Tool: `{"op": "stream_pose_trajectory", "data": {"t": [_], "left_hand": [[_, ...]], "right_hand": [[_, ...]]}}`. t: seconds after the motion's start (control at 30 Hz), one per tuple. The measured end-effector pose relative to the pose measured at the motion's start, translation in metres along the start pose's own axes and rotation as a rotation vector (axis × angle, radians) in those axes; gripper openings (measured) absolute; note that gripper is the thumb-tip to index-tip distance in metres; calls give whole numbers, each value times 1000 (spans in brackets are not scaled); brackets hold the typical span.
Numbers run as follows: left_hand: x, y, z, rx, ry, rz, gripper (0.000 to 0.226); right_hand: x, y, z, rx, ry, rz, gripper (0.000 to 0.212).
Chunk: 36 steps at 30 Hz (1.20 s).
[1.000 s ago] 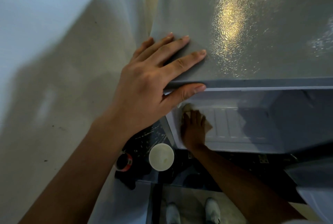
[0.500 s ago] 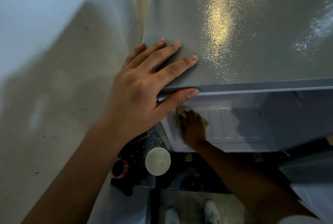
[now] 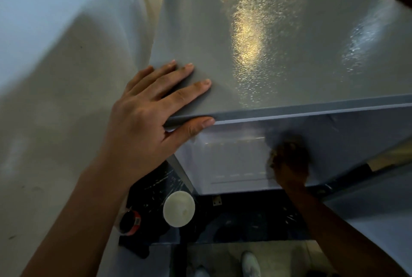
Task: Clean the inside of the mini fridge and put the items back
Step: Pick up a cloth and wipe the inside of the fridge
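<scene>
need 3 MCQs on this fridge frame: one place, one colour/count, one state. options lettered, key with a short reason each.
1. Where does the left hand rest?
A. on the front left corner of the mini fridge top
B. on the floor
C. on the round lid

2. What colour is the round lid on the floor by the fridge?
A. bright blue
B. off-white
C. black

3. How is the left hand held?
A. a fist
B. pinching a cloth
C. fingers straight, flat on the surface

Key: 1 A, fingers lie on the grey top and the thumb sits under its front edge. 2 B, the lid shows pale cream against the dark floor. 3 C, all fingers are spread straight; the right hand inside the fridge is blurred.
</scene>
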<state>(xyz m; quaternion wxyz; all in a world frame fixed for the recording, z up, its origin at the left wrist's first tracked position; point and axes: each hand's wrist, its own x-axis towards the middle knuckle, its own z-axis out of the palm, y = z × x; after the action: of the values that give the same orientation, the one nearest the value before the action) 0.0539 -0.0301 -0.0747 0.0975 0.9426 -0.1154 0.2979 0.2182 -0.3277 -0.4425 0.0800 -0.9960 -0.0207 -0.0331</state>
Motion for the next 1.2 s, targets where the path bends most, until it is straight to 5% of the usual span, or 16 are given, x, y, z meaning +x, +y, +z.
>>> {"op": "stream_pose_trajectory", "data": {"t": [0.27,0.67,0.87,1.0,1.2], "left_hand": [[0,1,-1,-8,-10,-5,48],[-2,2,1,-15,17,-14,48],[-2,2,2,-12,27,-17,47],[-1,1,2,-13,26,-10,48],[-2,1,1,-21,28,-8,49]], "right_hand": [[50,-21,-33,104,28,223,48],[-7,-97,3,-28,-154,-238,51],[21,-57,-10,48,12,134,69],[38,-108,-8,242,-15,350,52],[-9,-134,-12,238,-202,12,37]]}}
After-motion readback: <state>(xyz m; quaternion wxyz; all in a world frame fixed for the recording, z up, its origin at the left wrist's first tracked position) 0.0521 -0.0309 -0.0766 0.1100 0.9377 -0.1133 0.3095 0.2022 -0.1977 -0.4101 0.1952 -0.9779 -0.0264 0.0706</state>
